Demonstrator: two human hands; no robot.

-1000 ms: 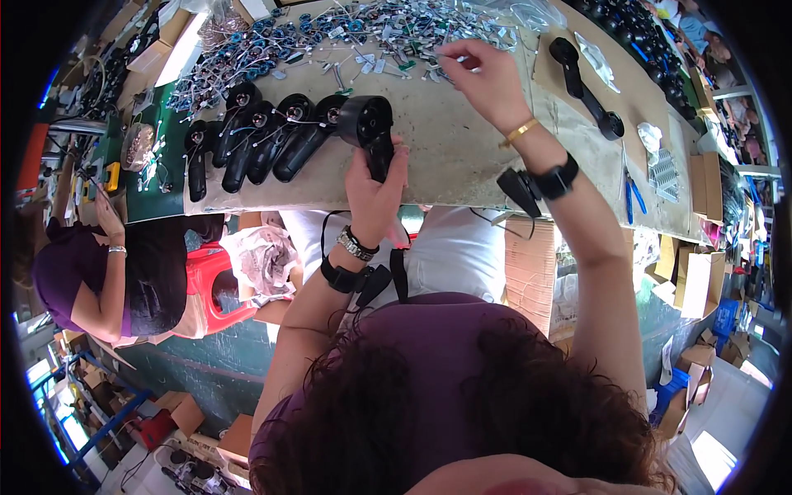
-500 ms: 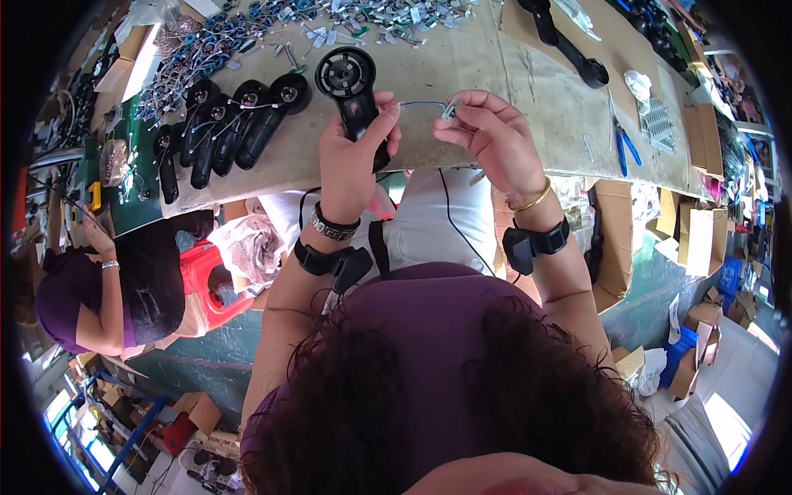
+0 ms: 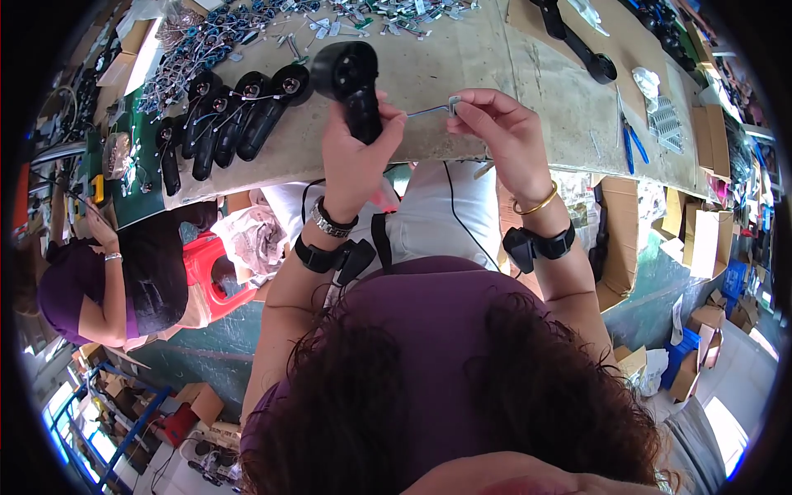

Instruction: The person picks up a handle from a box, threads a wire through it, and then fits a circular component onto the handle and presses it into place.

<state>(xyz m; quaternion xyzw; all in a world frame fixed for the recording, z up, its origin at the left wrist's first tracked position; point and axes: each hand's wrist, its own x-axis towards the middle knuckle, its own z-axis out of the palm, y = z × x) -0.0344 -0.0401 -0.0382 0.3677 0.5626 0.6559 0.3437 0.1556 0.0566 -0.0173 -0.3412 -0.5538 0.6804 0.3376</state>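
My left hand [image 3: 356, 157] is closed around the handle of a black handheld fan body [image 3: 360, 111] above the near edge of the table. The fan's round head is turned partly sideways and looks smeared by motion. Between the thumb and fingers of my right hand [image 3: 507, 136] is a small circuit board [image 3: 453, 104]. Thin wires [image 3: 425, 110] stretch from that board to my left fingertips; their far end is hidden there. To the left, several black fan bodies [image 3: 262, 115] lie side by side with thin wires on top.
Heaps of small motors with wires [image 3: 194, 62] and small circuit boards [image 3: 388, 18] cover the table's far side. Blue-handled pliers [image 3: 632, 147] and a metal rack [image 3: 665, 124] lie at right, near a long black part [image 3: 577, 41]. A co-worker [image 3: 107, 289] sits at left.
The fan body has rotated in my left hand, its open round face turning away to show its side. My right hand has shifted slightly right with the circuit board, and the wires look straighter.
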